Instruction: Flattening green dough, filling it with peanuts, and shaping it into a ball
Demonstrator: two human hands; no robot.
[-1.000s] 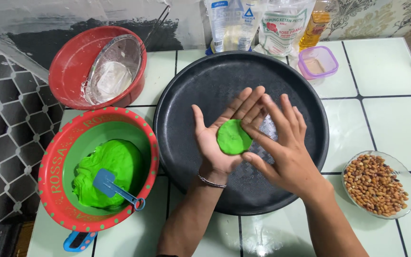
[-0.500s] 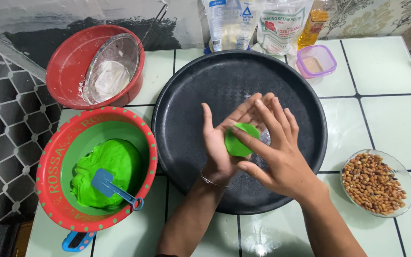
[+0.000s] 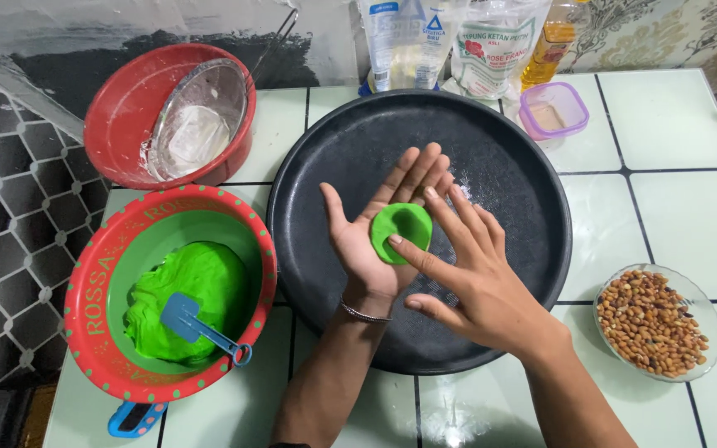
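The left hand [image 3: 375,236] lies palm up over the big black round tray [image 3: 325,166], its fingers stretched out and slightly apart, and a flattened disc of bright green dough [image 3: 402,232] rests on the palm near the base of those fingers. The right hand [image 3: 466,274] comes in from the right, palm down, fingers spread and straight, with its index fingertip touching the lower edge of the disc; neither hand is clamped around the dough. A thin bracelet [image 3: 364,313] sits on the left wrist. To the left of the tray, on the pale tiled table [image 3: 665,191], stands a red bowl with a green inside [image 3: 101,290], holding a large lump of the same green dough [image 3: 201,286] with a blue scraper [image 3: 197,325] stuck into it. Behind that bowl is a plain red bowl [image 3: 118,108] with a metal bowl [image 3: 197,116] tilted inside it. At the far edge of the table there are bags of flour [image 3: 450,41] and a small lilac-rimmed box [image 3: 553,109], and to the right, near the tray, a glass dish of peanuts [image 3: 653,319].
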